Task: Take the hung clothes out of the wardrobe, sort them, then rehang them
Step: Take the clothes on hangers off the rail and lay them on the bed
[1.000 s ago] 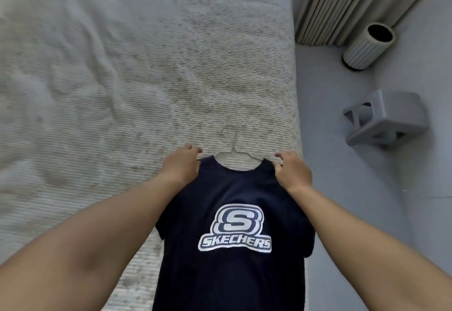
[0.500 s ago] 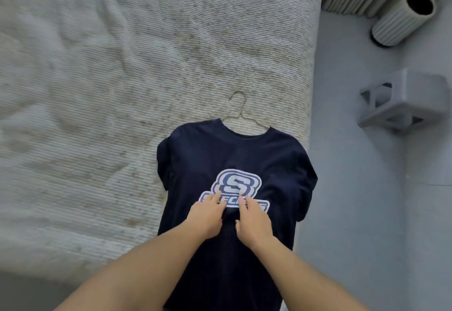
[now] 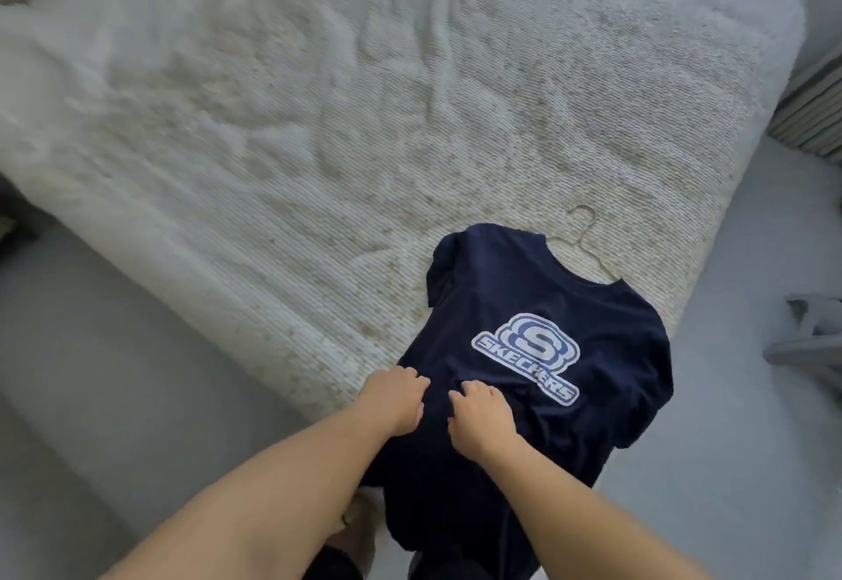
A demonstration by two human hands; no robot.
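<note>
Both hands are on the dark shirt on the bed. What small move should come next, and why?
Probably slide both hands down toward the hem to smooth the cloth. The navy T-shirt lies on the bed, on its wire hanger, and the left hand and right hand rest below the logo, where the fabric looks rumpled.

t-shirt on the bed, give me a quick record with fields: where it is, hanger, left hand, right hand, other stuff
t-shirt: navy, white logo, front up at the bed corner, hem hanging over the edge
hanger: wire, in the collar, hook lying on the bed
left hand: on the lower shirt, fingers curled
right hand: beside it, fingers curled on the cloth
other: grey stool on the floor
</note>
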